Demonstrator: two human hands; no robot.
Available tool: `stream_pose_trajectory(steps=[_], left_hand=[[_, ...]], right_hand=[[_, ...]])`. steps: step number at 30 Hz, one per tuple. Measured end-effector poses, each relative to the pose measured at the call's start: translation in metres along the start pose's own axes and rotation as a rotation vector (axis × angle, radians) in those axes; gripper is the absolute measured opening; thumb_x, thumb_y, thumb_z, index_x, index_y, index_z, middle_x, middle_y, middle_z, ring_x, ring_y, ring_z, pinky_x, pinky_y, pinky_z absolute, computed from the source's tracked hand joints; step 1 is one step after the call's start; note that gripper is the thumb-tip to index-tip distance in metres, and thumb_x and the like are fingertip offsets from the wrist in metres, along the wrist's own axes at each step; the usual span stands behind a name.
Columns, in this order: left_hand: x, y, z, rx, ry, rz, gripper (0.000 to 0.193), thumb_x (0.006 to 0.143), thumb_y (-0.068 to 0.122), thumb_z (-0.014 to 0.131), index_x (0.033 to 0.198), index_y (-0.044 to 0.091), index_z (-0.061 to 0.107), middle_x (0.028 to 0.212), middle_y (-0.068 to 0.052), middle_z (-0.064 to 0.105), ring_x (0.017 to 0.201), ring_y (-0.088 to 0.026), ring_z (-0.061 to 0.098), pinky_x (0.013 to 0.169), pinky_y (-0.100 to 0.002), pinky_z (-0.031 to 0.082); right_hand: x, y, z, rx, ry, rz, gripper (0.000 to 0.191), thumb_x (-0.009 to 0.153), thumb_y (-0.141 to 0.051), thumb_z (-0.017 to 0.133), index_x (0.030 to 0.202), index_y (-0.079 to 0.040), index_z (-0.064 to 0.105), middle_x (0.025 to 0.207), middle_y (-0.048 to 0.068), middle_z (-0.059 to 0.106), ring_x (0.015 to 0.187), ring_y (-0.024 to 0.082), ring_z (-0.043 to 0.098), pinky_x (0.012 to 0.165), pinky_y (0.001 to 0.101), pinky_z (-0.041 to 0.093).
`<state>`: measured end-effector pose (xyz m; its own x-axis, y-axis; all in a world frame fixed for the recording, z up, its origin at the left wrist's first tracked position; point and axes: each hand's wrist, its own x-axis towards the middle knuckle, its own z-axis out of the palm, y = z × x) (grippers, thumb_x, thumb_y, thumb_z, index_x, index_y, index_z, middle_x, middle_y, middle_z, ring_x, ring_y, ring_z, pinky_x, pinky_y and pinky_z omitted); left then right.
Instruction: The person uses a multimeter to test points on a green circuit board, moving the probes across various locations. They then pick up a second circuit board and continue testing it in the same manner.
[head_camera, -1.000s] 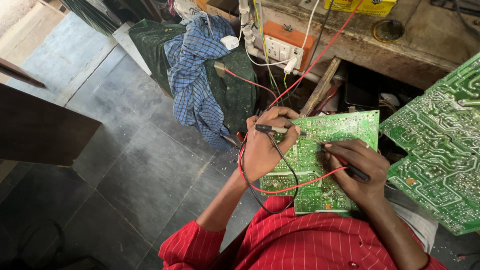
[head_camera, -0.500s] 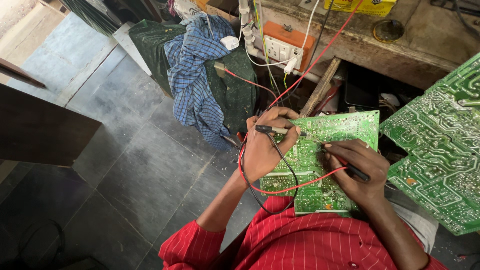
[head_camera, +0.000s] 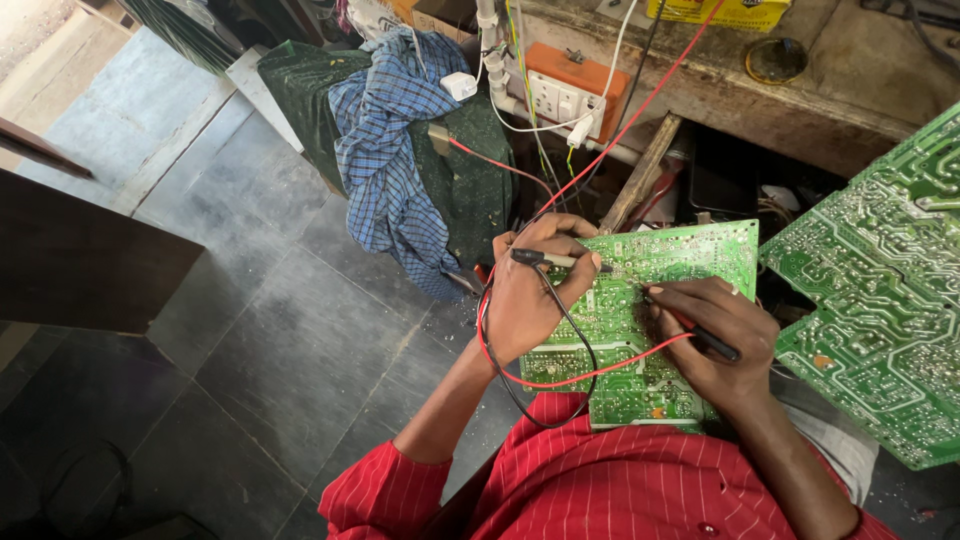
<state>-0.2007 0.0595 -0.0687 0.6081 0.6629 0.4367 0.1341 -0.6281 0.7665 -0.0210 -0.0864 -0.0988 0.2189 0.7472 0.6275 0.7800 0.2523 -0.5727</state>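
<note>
Probing circuit board (head_camera: 640, 330), both hands

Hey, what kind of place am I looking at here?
Probably a small electronics repair workshop: the left hand and right hand press test probes to a green circuit board, a second circuit board lies alongside, and an orange socket box trails wires.

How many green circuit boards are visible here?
2. One circuit board is between the left hand and right hand; the larger board is at the right edge. Others may be hidden.
</note>
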Motion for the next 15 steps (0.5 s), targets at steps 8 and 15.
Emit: stream_pose_trajectory(steps=[8, 15], left_hand=[[0.0001, -0.0011, 0.0004, 0.005, 0.003, 0.012, 0.015, 0.094, 0.023, 0.072, 0.087, 0.010, 0.073, 0.114, 0.000, 0.071, 0.098, -0.016, 0.068, 0.092, -0.039, 0.033], [0.0001, -0.0033, 0.0009, 0.017, 0.010, 0.025, 0.015, 0.095, 0.024, 0.073, 0.087, 0.010, 0.072, 0.113, 0.000, 0.071, 0.100, -0.017, 0.068, 0.089, -0.038, 0.035]], right_hand=[[-0.0001, 0.0009, 0.0003, 0.005, -0.001, -0.011, 0.022, 0.085, 0.002, 0.076, 0.106, 0.001, 0.074, 0.103, 0.015, 0.075, 0.091, 0.024, 0.075, 0.077, 0.0316, 0.057], [-0.0014, 0.0024, 0.0015, -0.004, -0.001, -0.022, 0.022, 0.085, 0.001, 0.076, 0.107, 0.001, 0.074, 0.104, 0.015, 0.075, 0.093, 0.025, 0.075, 0.080, 0.0327, 0.058]])
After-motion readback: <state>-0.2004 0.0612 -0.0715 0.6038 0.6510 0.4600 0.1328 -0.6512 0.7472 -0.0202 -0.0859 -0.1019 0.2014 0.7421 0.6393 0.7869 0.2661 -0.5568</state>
